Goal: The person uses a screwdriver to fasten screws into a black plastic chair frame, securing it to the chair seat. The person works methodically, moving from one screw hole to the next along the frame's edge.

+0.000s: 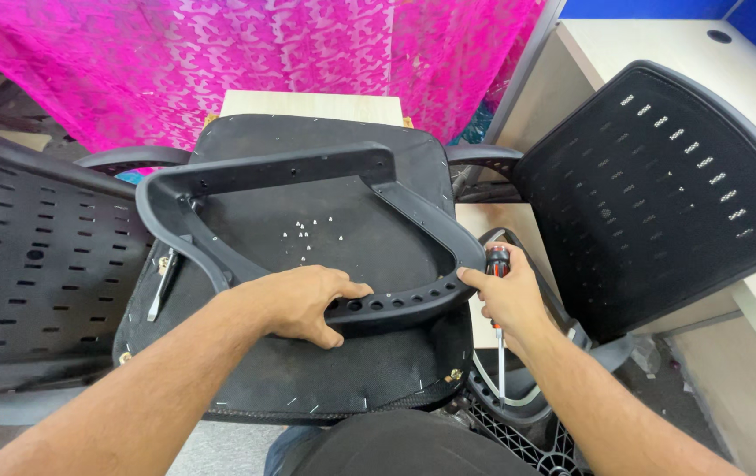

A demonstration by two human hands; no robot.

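Your left hand (303,304) clamped on the black armrest frame (307,229) at centre frame, over the upturned seat base (307,379) — your right hand (510,295) closed around a screwdriver (498,300), fingertips seemingly touching the frame's right corner, small screws (306,234) loose on the seat.

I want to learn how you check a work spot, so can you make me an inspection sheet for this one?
Surface: upturned black fabric seat cushion, stapled along its edges.
Job's things: curved black plastic armrest frame lying on the cushion; red-and-black-handled screwdriver.
Clutter: small silver screws; a metal tool at the cushion's left edge.
Hands: left hand presses on the frame; right hand holds the screwdriver at the frame's end.
Cables: nothing seen.
Surroundings: perforated black plastic chair backs on both sides, pink patterned cloth behind.
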